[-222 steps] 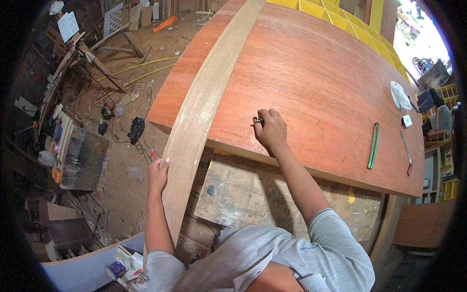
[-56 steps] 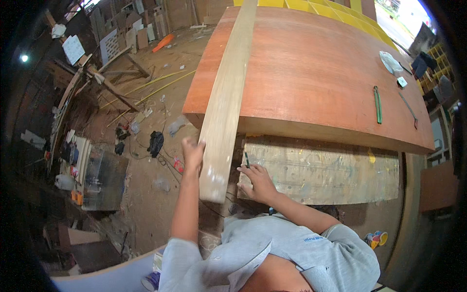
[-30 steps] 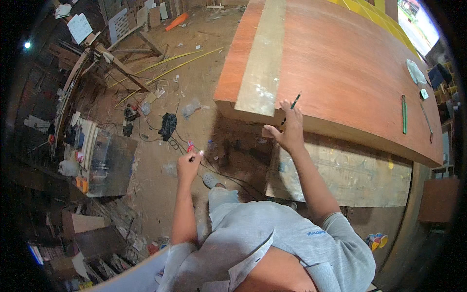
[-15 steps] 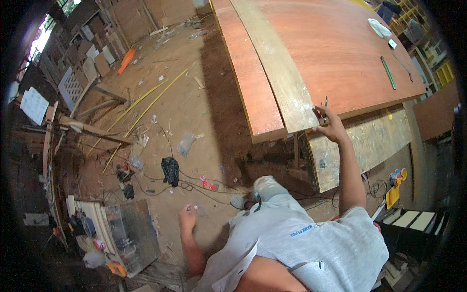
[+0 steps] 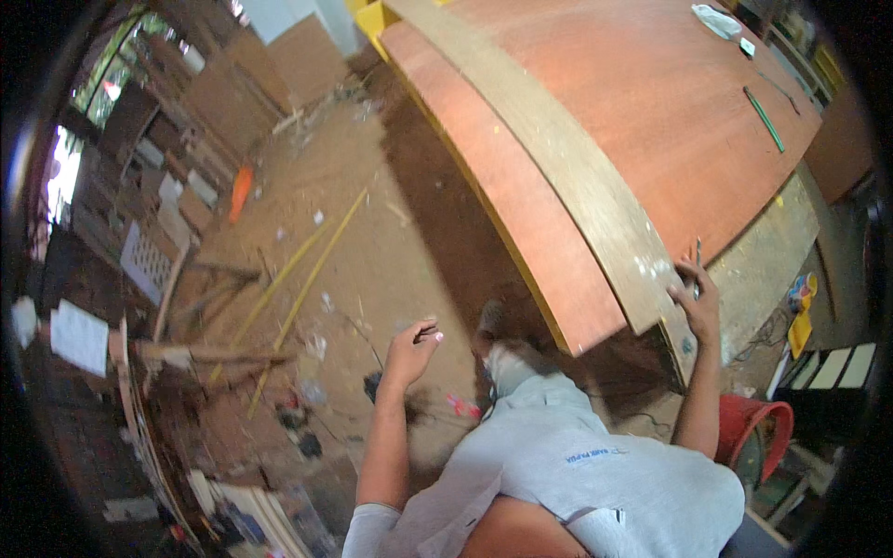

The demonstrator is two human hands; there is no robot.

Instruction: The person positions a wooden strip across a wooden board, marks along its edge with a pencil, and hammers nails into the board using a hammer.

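My right hand [image 5: 693, 296] grips a thin dark pencil [image 5: 698, 251] at the near end of a long pale wooden board [image 5: 539, 139], its fingers against the board's edge. The board lies lengthwise on a large reddish wooden panel [image 5: 670, 121], near its left side. My left hand [image 5: 414, 349] is in the air over the floor, left of the panel, fingers loosely bent and apart, holding nothing. On the panel's right lie a green-handled tool [image 5: 763, 119], a thin metal tool [image 5: 779, 88] and a white plastic bag [image 5: 714, 20].
A stained bench [image 5: 763, 242] sits below the panel, with a red bucket [image 5: 765, 423] at lower right. On the floor [image 5: 391, 251] lie yellow strips [image 5: 326, 251], cables and scraps. Wooden frames [image 5: 163, 352] and leaning sheets [image 5: 288, 70] line the left and back.
The view has swung round, with the panel now slanting down-right. My left hand has let go of the board and lifted away. My right hand has moved to the board's near end, still holding the pencil.
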